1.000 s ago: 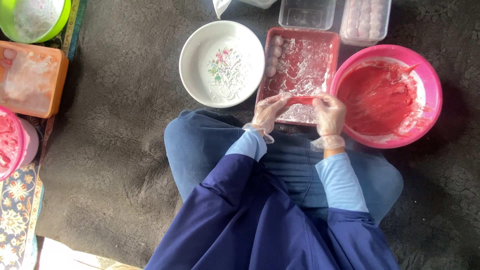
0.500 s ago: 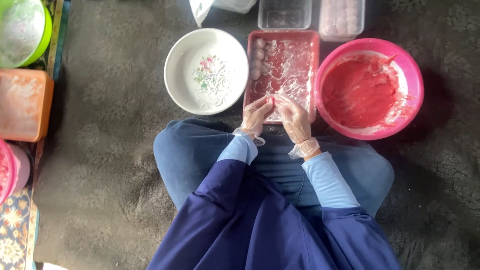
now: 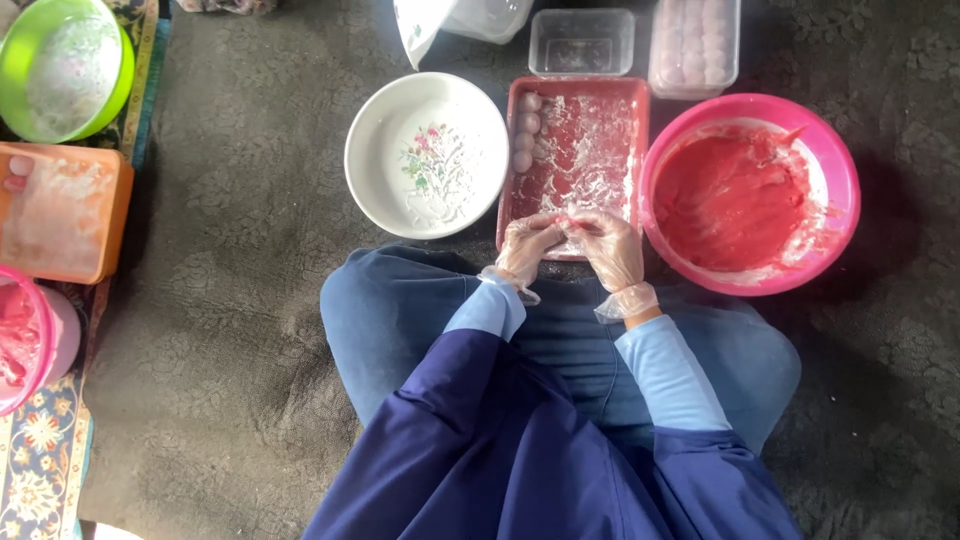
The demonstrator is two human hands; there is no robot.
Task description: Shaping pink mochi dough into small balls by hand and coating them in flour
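Both our hands meet at the near edge of the red rectangular tray (image 3: pixel 578 150), each in a thin clear plastic glove. Our left hand (image 3: pixel 527 247) curls inward, fingers bent and close together; our right hand (image 3: pixel 610 247) curls the same way, and the fingertips of the two touch over a small pale piece of dough (image 3: pixel 572 218) pinched between them. The piece is mostly covered by the fingers, so we cannot tell its exact shape. Light-blue cuffs show beneath dark-blue sleeves, and our crossed legs in blue cloth lie just under the wrists.

From the head camera, the tray sits straight ahead of us, dusted with white flour. Three small pale round balls (image 3: pixel 525 130) stand in a row along its far-left side. Just left of the tray, nearly touching it, is a white bowl (image 3: pixel 380 190) with a flower print inside. Just right of the tray is a pink bowl (image 3: pixel 838 165) smeared with red paste. Farther away, beyond the tray, stands a clear plastic box (image 3: pixel 582 42), and to its right a clear lidded box (image 3: pixel 695 45) filled with pale balls. Well apart on the far left we see a green bowl (image 3: pixel 118 95), nearer an orange tub (image 3: pixel 118 210), and a pink container (image 3: pixel 65 335) at the left edge. All rest on a dark grey carpet (image 3: pixel 230 330).
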